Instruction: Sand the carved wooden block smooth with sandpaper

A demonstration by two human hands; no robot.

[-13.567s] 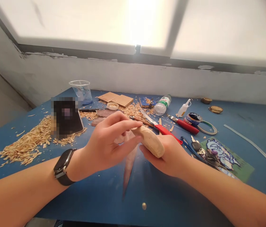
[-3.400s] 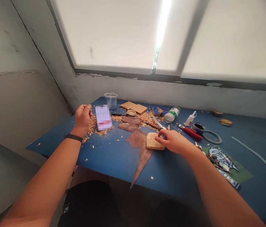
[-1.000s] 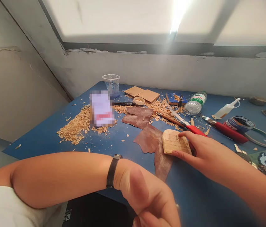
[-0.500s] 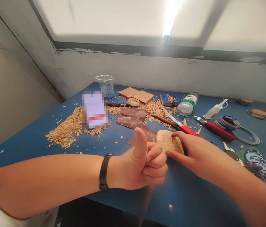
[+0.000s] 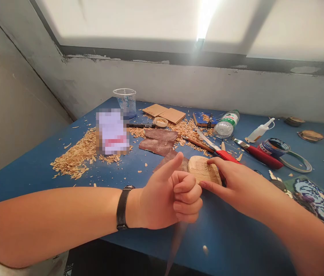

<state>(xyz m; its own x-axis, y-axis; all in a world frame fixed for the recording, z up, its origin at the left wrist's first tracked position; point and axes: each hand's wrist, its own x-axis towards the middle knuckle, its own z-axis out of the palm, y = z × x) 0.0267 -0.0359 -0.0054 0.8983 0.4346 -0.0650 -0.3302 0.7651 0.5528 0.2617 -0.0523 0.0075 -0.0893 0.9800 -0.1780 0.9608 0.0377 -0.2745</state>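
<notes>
My left hand (image 5: 171, 195) is a fist with its thumb raised, in the middle of the view. From under its curled fingers hangs a thin brownish strip (image 5: 176, 243), blurred. Just beyond the fist, my right hand (image 5: 226, 178) grips a rounded pale wooden block (image 5: 203, 168) resting low over the blue table, index finger on top and thumb along the near side. Several brown, worn sheets (image 5: 162, 140) that look like sandpaper lie behind the block. A red-handled knife (image 5: 226, 155) lies close behind my right hand.
Wood shavings (image 5: 75, 155) pile at left beside a blurred white rectangle (image 5: 112, 132). Toward the back stand a plastic cup (image 5: 125, 102) and a lying bottle (image 5: 227, 124). At right are a red-handled cutter (image 5: 261, 155), a tape roll (image 5: 275, 147) and a glue bottle (image 5: 258, 132).
My left thumb has tipped from upright toward the right. The whole view has shifted slightly; my right hand stays on the wooden block.
</notes>
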